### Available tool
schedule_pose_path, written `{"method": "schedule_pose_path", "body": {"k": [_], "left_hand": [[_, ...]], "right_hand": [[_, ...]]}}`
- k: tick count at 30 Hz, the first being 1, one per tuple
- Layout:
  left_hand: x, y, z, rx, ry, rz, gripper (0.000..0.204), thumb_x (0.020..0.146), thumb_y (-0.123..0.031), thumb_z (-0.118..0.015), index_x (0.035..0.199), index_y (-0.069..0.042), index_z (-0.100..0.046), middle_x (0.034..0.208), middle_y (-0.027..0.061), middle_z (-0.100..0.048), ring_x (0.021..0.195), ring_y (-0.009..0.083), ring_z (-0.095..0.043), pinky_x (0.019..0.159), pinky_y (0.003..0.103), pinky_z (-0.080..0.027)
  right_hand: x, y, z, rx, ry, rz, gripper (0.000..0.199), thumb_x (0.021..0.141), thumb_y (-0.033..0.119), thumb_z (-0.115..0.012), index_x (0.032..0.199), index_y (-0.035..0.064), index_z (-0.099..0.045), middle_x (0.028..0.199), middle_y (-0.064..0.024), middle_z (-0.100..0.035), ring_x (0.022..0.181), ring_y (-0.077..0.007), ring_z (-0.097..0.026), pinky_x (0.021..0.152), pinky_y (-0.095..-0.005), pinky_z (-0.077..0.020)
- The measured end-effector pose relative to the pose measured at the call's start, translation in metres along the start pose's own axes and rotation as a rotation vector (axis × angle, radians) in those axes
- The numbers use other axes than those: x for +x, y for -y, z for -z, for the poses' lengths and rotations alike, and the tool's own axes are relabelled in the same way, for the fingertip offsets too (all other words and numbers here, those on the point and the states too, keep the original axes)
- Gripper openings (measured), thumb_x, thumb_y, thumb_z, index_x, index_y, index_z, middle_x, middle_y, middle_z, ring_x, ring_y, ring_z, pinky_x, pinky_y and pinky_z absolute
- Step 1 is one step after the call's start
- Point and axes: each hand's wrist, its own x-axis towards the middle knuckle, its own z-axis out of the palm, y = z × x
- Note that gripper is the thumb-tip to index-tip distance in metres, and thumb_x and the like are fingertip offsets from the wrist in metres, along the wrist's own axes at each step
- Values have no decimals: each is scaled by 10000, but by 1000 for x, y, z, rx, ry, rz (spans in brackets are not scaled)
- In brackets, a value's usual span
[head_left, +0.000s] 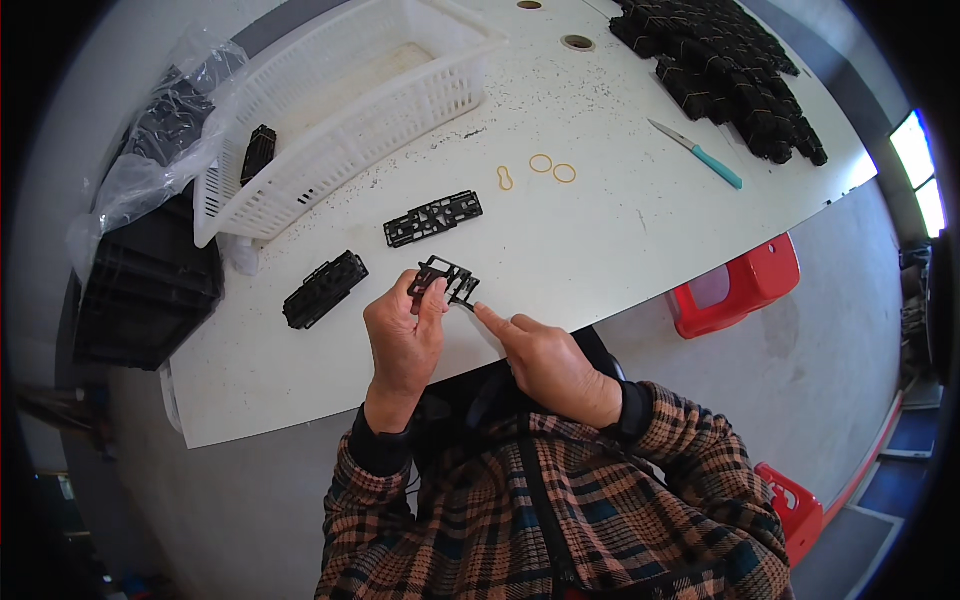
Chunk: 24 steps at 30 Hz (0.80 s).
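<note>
My left hand (408, 330) grips a black plastic openwork frame (447, 280) between thumb and fingers, holding it above the table's near edge. My right hand (548, 362) is closed, its index finger reaching to the frame's right lower corner; whatever it may hold is too small to make out. Just beyond my hands lies a similar black plastic part (433, 219), flat on the white table (590, 250). To the left, a thicker black piece, apparently a stack of such parts (325, 290), rests at a slant.
A white plastic basket (350, 140) stands at the back left, with a black part (259, 153) inside. Yellow rubber bands (540, 163) lie mid-table. A knife with a teal handle (716, 167) is near piled black bundles (715, 70). A red stool (740, 285) stands right.
</note>
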Motion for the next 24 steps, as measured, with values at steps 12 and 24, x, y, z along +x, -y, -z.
{"method": "schedule_pose_path", "body": {"k": [12, 24], "left_hand": [[4, 4, 3, 32, 44, 18, 181, 935, -119, -613, 812, 10, -577, 629, 69, -609, 557, 126, -610, 530, 254, -469], [-1, 3, 7, 29, 40, 11, 182, 932, -112, -614, 809, 16, -576, 626, 78, -614, 560, 131, -622, 535, 252, -473]], "right_hand": [[6, 12, 13, -218, 157, -23, 706, 757, -74, -561, 1426, 96, -412, 858, -121, -543, 626, -268, -607, 543, -374, -502], [4, 8, 14, -129, 128, -90, 619, 787, -52, -554, 1383, 94, -471, 817, -129, -566, 640, -324, -602, 586, -404, -514]]}}
